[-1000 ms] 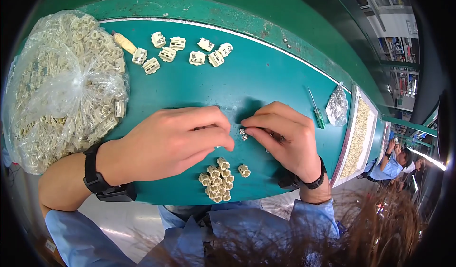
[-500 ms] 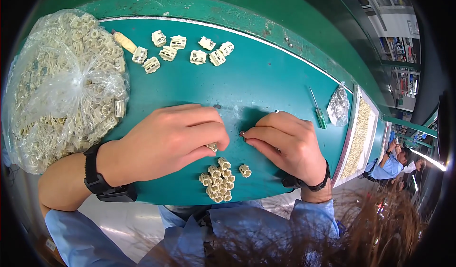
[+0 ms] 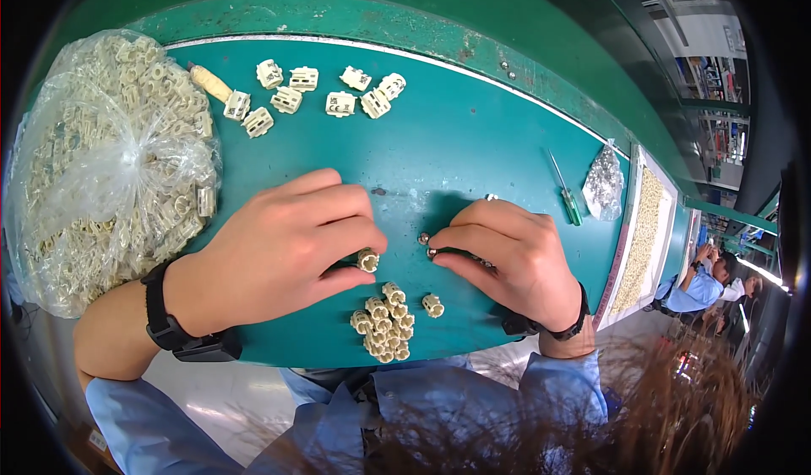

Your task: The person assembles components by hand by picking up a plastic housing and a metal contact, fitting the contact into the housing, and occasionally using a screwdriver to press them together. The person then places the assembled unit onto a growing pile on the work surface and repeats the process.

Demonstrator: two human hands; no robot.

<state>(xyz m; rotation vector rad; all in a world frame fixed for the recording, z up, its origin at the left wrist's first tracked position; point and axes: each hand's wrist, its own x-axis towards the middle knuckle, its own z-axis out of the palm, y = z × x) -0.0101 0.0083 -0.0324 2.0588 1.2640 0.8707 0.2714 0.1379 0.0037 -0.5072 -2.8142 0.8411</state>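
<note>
Both hands have parted: left hand (image 3: 279, 251) pinches a cream connector (image 3: 368, 260), right hand (image 3: 507, 255) (grip closed) a screw (image 3: 425, 239).

A large clear plastic bag (image 3: 101, 162) stuffed with cream plastic parts fills the green bench's (image 3: 473, 137) left end. Beside it, along the far edge, lie eight loose cream connector blocks (image 3: 325, 95) and a pale cylindrical handle (image 3: 209, 83). Near the right end lie a green-handled screwdriver (image 3: 564, 191), a small bag of metal bits (image 3: 605, 184) and a white tray (image 3: 646, 230) of tiny pale pieces.
</note>
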